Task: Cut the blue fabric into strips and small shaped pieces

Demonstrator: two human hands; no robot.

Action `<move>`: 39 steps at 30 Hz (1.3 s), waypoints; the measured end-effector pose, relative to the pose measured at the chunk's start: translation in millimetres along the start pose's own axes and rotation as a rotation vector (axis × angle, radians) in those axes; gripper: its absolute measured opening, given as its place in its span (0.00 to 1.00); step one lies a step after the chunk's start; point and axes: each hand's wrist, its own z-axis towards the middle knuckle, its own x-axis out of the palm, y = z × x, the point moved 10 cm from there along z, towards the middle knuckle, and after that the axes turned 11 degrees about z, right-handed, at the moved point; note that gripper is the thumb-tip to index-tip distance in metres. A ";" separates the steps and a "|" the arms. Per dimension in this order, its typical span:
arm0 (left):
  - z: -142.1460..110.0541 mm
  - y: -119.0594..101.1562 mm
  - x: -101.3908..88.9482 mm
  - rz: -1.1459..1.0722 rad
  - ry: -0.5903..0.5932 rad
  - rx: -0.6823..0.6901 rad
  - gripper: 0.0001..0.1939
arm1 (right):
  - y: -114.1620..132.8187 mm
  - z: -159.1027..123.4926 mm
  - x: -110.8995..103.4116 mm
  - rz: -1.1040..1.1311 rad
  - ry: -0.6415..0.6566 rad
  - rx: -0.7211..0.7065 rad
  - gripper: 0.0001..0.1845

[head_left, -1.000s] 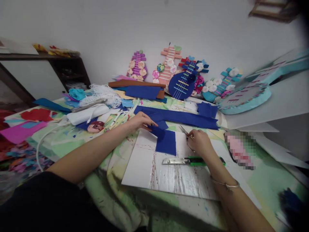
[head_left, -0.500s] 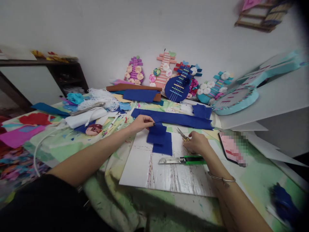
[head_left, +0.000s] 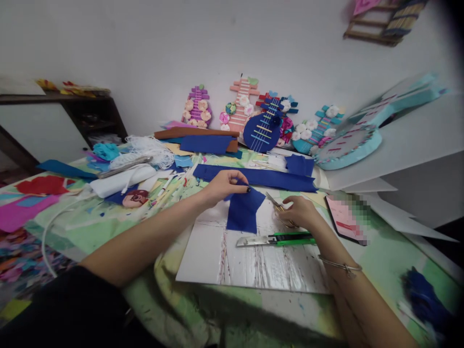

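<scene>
My left hand (head_left: 226, 187) pinches the top of a blue felt piece (head_left: 253, 197) between thumb and fingertips. Under it lies another blue felt piece (head_left: 241, 218), partly covered, on a scored white board (head_left: 203, 261). My right hand (head_left: 299, 212) is curled around the gold handles of a pair of scissors (head_left: 273, 200), with the blades pointing up and left toward the felt. Just below both hands, a green utility knife (head_left: 277, 239) rests on the board with its blade out.
Behind the board lies a long blue felt strip (head_left: 271, 177). A phone (head_left: 342, 217) is at the right. White yarn (head_left: 147, 152) and felt scraps crowd the left side. Several decorated felt instruments, including a blue one (head_left: 263, 130), lean against the wall.
My left hand has moved right, shifting the held felt piece over the lower one and toward the scissors. My right hand still has the scissors. The view has shifted slightly.
</scene>
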 end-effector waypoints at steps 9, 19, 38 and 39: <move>-8.0 18.0 3.9 -0.087 0.023 0.009 0.16 | 2.5 -4.5 3.1 -0.051 -0.003 0.029 0.23; -12.8 26.1 16.0 -0.263 0.114 -0.124 0.13 | 18.1 -14.9 -5.4 -0.097 -0.043 0.010 0.30; -13.9 25.4 18.2 -0.247 0.159 -0.110 0.13 | 72.0 -42.5 16.1 1.181 0.249 -0.149 0.21; -13.9 25.9 18.5 -0.230 0.158 -0.108 0.13 | 76.9 -46.4 19.4 1.205 0.249 -0.130 0.21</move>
